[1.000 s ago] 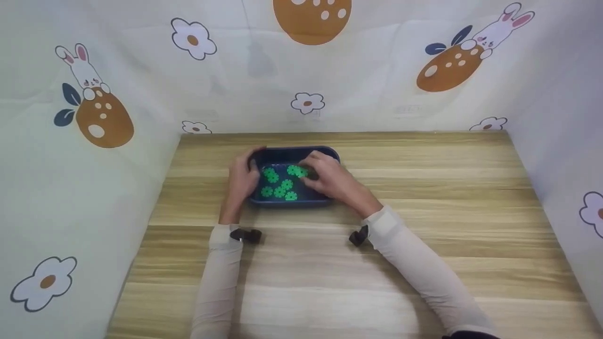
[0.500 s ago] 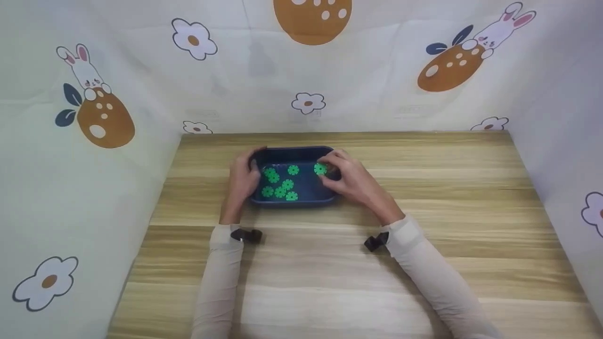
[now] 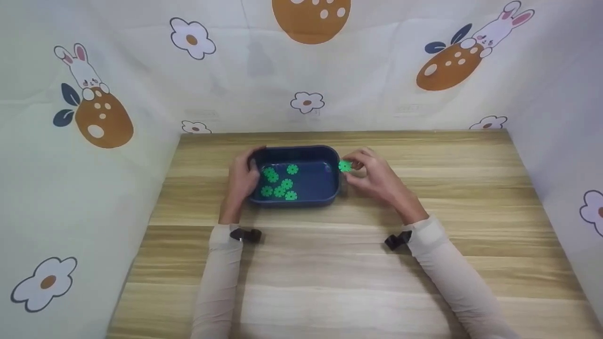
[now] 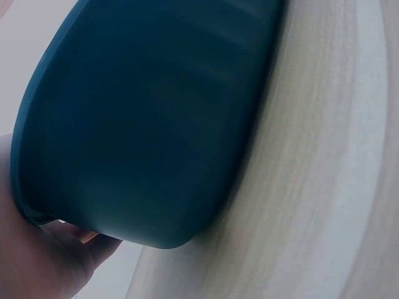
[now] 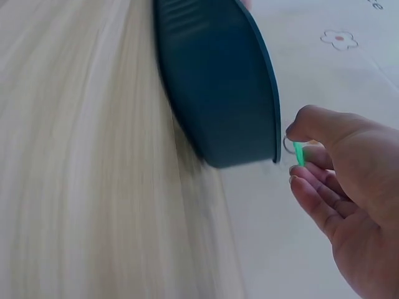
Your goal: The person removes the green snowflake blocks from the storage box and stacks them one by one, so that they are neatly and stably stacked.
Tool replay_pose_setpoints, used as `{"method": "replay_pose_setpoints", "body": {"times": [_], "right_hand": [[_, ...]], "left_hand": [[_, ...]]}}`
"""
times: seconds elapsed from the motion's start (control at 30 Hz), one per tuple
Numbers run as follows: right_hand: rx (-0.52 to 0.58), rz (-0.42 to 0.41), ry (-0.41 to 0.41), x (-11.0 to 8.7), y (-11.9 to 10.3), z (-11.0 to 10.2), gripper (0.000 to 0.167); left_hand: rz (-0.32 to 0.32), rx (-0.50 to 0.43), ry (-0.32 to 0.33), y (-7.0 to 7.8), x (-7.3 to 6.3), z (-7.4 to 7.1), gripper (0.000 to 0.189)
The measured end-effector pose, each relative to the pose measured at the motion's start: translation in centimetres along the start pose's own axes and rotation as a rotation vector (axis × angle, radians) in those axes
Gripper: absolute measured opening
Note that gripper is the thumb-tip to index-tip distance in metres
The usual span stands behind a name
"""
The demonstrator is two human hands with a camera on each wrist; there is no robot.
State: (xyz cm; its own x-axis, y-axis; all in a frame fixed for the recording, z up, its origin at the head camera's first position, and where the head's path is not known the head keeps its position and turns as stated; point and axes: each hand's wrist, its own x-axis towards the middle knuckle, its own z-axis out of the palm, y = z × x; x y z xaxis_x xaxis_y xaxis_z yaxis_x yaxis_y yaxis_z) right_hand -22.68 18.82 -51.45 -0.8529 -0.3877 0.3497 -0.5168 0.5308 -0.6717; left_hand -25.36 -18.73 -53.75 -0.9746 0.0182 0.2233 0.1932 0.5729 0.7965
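A dark blue rectangular bin point(image 3: 311, 203) stands on the wooden table. My left hand point(image 3: 242, 179) grips its left end, thumb inside the rim and fingers outside. In the left wrist view the bin's side wall point(image 4: 143, 124) fills much of the frame, with part of the left hand point(image 4: 43, 255) at its corner. Several green notched discs point(image 3: 280, 191) lie inside, mostly toward the left. Just past the bin's right rim, my right hand point(image 3: 377, 176) pinches one green notched disc point(image 3: 345, 165) between thumb and fingers. The right wrist view shows this disc point(image 5: 299, 154) edge-on, beside the bin point(image 5: 218, 87).
The wooden table point(image 3: 452, 212) reaches back to a wall covering point(image 3: 367, 84) printed with flowers and rabbits, which also encloses the left and right sides. A black wrist mount point(image 3: 398, 240) sticks out inward from the right cuff, and another mount point(image 3: 247, 235) from the left.
My right hand has picked one green disc from inside the bin and carried it rightward, out beyond the right rim. The left hand and the bin have stayed in place.
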Motion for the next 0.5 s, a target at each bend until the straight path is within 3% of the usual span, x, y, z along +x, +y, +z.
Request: {"method": "replay_pose_setpoints", "body": {"times": [0.2, 0.5], "right_hand": [[-0.015, 0.04, -0.024, -0.8, 1.3, -0.7, 0.032], [-0.001, 0.152, -0.125, -1.2, 2.5, -1.4, 0.033]], "left_hand": [[0.018, 0.016, 0.008, -0.1, 0.0, 0.0, 0.047], [0.014, 0.014, 0.018, -0.1, -0.1, 0.0, 0.047]]}}
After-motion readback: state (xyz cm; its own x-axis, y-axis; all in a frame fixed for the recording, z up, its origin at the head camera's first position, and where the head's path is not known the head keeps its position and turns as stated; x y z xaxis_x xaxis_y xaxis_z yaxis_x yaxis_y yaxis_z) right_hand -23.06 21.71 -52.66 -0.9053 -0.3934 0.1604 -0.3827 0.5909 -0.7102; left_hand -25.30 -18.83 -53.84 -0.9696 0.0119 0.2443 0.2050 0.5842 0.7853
